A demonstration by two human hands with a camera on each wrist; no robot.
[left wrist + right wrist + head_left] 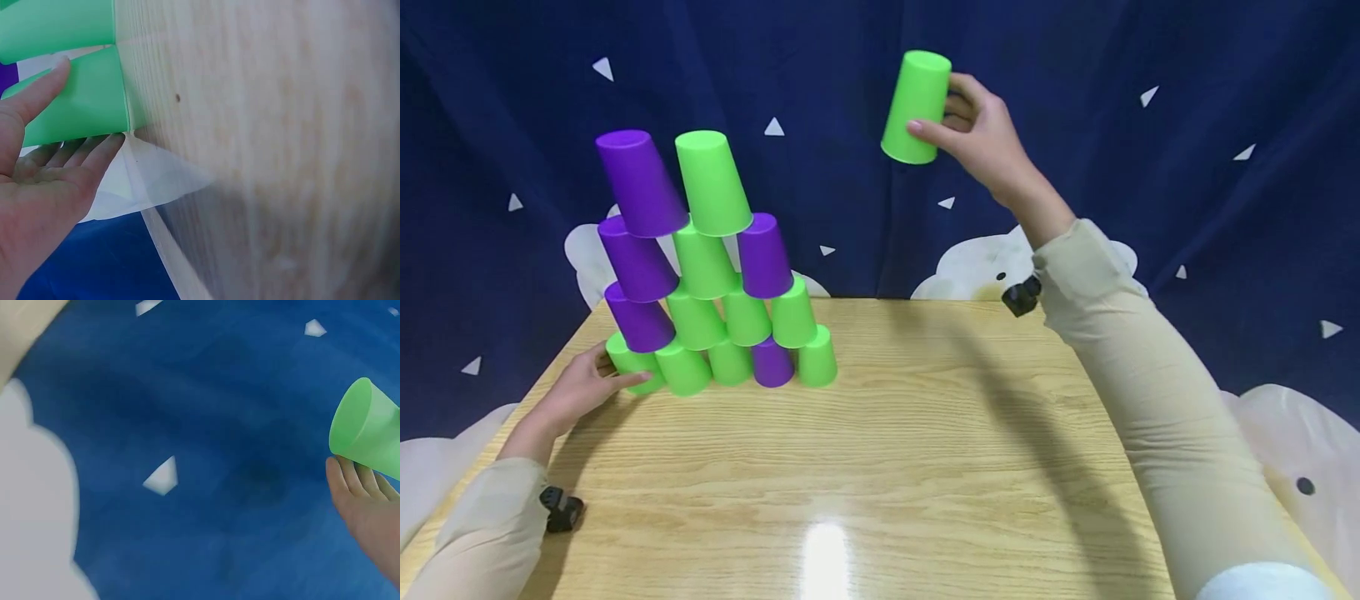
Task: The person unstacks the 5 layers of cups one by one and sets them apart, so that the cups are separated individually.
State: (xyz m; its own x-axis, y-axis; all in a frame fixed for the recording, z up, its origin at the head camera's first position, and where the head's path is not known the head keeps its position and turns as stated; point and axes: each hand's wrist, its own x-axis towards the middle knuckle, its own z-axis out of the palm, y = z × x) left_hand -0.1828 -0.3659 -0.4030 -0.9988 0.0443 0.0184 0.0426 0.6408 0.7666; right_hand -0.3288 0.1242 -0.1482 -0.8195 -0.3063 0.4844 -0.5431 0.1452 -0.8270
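Note:
My right hand (992, 137) grips a green cup (916, 108) upside down, high above the table, with the thumb on its near side. The right wrist view shows that cup's open mouth and the fingers (350, 478) along its side. To the left stands a stepped stack of upside-down green and purple cups, topped by a purple cup (640, 183) and a green cup (712, 183). My left hand (580, 387) holds the bottom row's leftmost green cup (638, 365) at the table. In the left wrist view its thumb and fingers lie on opposite sides of that green cup (87, 103).
The stack stands on a wooden table (925, 433) near its far left edge. Behind hangs a dark blue curtain (835, 67) with white triangles and pale cloud-like figures. Small black devices (1022, 296) sit at both wrists. The right arm's shadow crosses the tabletop.

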